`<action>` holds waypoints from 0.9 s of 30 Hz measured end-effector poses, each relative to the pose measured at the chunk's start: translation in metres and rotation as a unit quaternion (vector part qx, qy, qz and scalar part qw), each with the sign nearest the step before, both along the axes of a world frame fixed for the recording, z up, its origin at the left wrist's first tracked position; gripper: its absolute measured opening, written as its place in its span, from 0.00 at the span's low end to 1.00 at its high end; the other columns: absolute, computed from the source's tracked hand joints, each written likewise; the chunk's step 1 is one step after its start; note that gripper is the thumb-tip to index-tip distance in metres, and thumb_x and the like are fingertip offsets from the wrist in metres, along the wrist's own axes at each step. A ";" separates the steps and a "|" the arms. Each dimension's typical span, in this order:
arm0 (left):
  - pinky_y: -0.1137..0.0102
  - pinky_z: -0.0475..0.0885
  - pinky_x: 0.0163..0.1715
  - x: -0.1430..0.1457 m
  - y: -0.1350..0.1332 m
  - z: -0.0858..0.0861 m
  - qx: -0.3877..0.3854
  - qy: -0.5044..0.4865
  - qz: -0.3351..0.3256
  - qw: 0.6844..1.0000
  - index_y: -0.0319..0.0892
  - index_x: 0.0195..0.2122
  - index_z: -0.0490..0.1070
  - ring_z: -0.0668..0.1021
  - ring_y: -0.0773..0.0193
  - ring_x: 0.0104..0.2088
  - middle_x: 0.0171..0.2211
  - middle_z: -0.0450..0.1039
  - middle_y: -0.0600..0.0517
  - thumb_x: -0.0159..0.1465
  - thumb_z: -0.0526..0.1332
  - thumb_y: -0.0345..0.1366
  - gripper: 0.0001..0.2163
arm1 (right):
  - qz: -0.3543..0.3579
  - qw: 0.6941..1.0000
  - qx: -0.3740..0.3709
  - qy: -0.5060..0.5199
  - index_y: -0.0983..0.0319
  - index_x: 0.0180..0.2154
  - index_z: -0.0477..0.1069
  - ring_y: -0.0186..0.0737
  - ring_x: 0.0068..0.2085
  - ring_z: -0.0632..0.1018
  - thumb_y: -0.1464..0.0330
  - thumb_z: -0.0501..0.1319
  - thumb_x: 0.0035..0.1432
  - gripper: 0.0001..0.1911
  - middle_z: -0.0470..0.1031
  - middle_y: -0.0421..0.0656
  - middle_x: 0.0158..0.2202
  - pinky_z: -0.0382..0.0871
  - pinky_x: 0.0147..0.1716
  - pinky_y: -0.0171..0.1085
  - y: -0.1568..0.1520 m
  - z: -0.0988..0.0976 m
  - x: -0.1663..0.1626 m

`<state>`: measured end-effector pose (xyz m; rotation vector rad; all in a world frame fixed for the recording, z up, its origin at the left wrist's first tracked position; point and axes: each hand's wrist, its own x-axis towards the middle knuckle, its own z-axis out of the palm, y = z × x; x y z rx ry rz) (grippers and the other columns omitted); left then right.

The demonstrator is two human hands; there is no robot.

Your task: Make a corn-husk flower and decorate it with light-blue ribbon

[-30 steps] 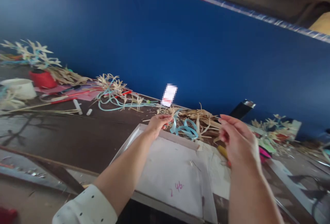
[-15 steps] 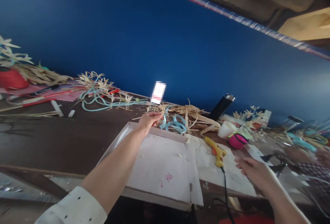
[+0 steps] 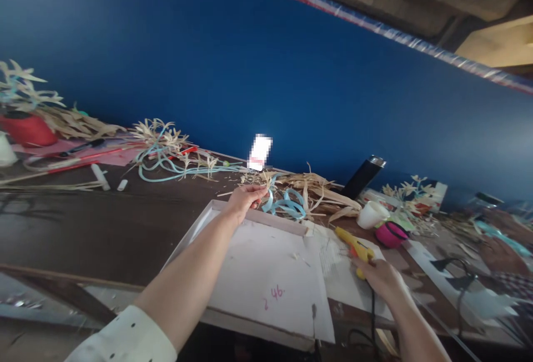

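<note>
Left hand (image 3: 245, 199), at the far edge of the white board (image 3: 258, 265), pinches a pale straw piece (image 3: 260, 188) between thumb and fingertips, just beside the blue ribbon loops (image 3: 287, 205); the piece's shape is too small to make out. Right hand (image 3: 378, 276) covers the handle of the yellow glue gun (image 3: 348, 237) lying on the paper sheet (image 3: 339, 281). Its fingers curl, but whether they close round the hidden handle cannot be told.

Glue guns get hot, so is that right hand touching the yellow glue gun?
Touching. The head view shows the right hand with its fingers closed over the handle end of the glue gun, no gap between them.
</note>
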<state>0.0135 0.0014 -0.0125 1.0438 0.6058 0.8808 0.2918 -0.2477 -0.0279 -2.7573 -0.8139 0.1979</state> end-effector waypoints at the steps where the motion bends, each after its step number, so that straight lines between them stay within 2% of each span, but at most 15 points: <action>1: 0.76 0.53 0.18 0.000 0.000 0.000 -0.001 -0.002 0.000 1.000 0.34 0.32 0.74 0.65 0.75 0.20 0.28 0.74 0.47 0.42 0.70 0.40 0.18 | -0.014 1.000 0.007 0.020 0.59 0.14 0.67 0.48 0.26 0.74 0.49 0.56 0.44 0.22 0.69 0.45 0.17 0.63 0.25 0.39 -0.003 0.001 -0.001; 3: 0.76 0.53 0.18 0.000 0.000 0.000 -0.002 -0.005 -0.003 1.000 0.34 0.32 0.75 0.65 0.75 0.20 0.28 0.74 0.47 0.42 0.70 0.40 0.18 | -0.050 0.995 0.047 0.068 0.60 0.15 0.67 0.44 0.23 0.74 0.50 0.56 0.45 0.21 0.68 0.43 0.16 0.64 0.24 0.38 -0.010 0.004 -0.004; 5: 0.76 0.53 0.18 0.001 0.000 0.000 -0.006 -0.006 -0.006 1.000 0.34 0.32 0.75 0.65 0.75 0.20 0.28 0.74 0.47 0.42 0.70 0.40 0.18 | -0.089 0.981 0.137 0.102 0.60 0.19 0.68 0.42 0.22 0.73 0.52 0.59 0.44 0.18 0.69 0.42 0.18 0.66 0.23 0.37 -0.018 0.006 -0.009; 7: 0.76 0.53 0.18 0.001 0.000 0.000 -0.012 -0.010 -0.009 1.000 0.34 0.32 0.75 0.64 0.75 0.20 0.27 0.74 0.47 0.42 0.70 0.40 0.18 | -0.110 0.949 0.265 0.133 0.61 0.25 0.70 0.41 0.25 0.74 0.54 0.63 0.39 0.16 0.70 0.41 0.22 0.69 0.23 0.37 -0.024 0.009 -0.017; 10: 0.77 0.53 0.17 0.002 0.000 -0.002 -0.017 -0.021 -0.011 1.000 0.35 0.32 0.75 0.64 0.76 0.19 0.27 0.74 0.47 0.42 0.70 0.40 0.18 | -0.103 0.880 0.415 0.210 0.61 0.34 0.70 0.43 0.31 0.76 0.58 0.69 0.33 0.24 0.73 0.43 0.32 0.72 0.25 0.37 -0.024 0.018 -0.034; 11: 0.77 0.52 0.17 0.002 0.001 -0.002 -0.019 -0.025 -0.009 0.999 0.35 0.31 0.74 0.64 0.76 0.19 0.27 0.74 0.47 0.42 0.70 0.40 0.18 | -0.089 0.867 0.432 0.234 0.61 0.36 0.70 0.44 0.32 0.76 0.58 0.70 0.32 0.26 0.73 0.44 0.35 0.72 0.24 0.37 -0.022 0.022 -0.040; 13: 0.77 0.52 0.17 0.002 0.002 -0.003 -0.028 -0.030 -0.011 0.999 0.34 0.31 0.74 0.64 0.76 0.19 0.27 0.74 0.47 0.41 0.70 0.40 0.18 | -0.066 0.865 0.432 0.248 0.61 0.40 0.68 0.43 0.31 0.76 0.58 0.70 0.33 0.30 0.73 0.47 0.39 0.70 0.20 0.34 -0.017 0.031 -0.054; 15: 0.77 0.52 0.17 0.002 0.003 -0.004 -0.026 -0.037 -0.018 0.999 0.34 0.32 0.74 0.64 0.77 0.19 0.27 0.73 0.47 0.42 0.70 0.40 0.18 | -0.045 0.868 0.428 0.247 0.62 0.40 0.68 0.39 0.26 0.75 0.57 0.70 0.33 0.30 0.74 0.47 0.34 0.64 0.15 0.30 -0.010 0.039 -0.068; 17: 0.77 0.53 0.17 0.002 0.003 -0.004 -0.025 -0.042 -0.021 0.999 0.34 0.32 0.74 0.64 0.76 0.20 0.28 0.73 0.47 0.42 0.70 0.40 0.18 | -0.016 0.859 0.440 0.260 0.63 0.38 0.67 0.35 0.22 0.71 0.57 0.70 0.35 0.28 0.73 0.45 0.28 0.59 0.13 0.29 -0.003 0.043 -0.080; 22: 0.77 0.53 0.18 0.001 0.003 -0.002 -0.031 -0.044 -0.026 0.998 0.33 0.33 0.74 0.65 0.76 0.20 0.29 0.73 0.46 0.42 0.70 0.39 0.18 | 0.055 0.821 0.474 0.314 0.63 0.27 0.67 0.29 0.21 0.64 0.60 0.67 0.44 0.15 0.64 0.38 0.19 0.56 0.16 0.28 0.007 0.033 -0.102; 24: 0.76 0.53 0.18 0.000 0.002 -0.002 -0.034 -0.042 -0.036 0.998 0.33 0.33 0.75 0.65 0.76 0.20 0.29 0.74 0.45 0.42 0.70 0.39 0.18 | 0.065 0.800 0.490 0.340 0.63 0.23 0.64 0.29 0.22 0.63 0.61 0.65 0.47 0.14 0.61 0.37 0.19 0.57 0.19 0.28 0.010 0.027 -0.108; 27: 0.76 0.53 0.19 0.000 0.002 -0.001 -0.038 -0.038 -0.043 0.998 0.34 0.32 0.75 0.66 0.75 0.21 0.29 0.74 0.45 0.42 0.71 0.38 0.18 | 0.071 0.762 0.508 0.396 0.63 0.21 0.63 0.30 0.24 0.63 0.63 0.64 0.48 0.14 0.61 0.38 0.20 0.58 0.21 0.29 0.018 0.023 -0.117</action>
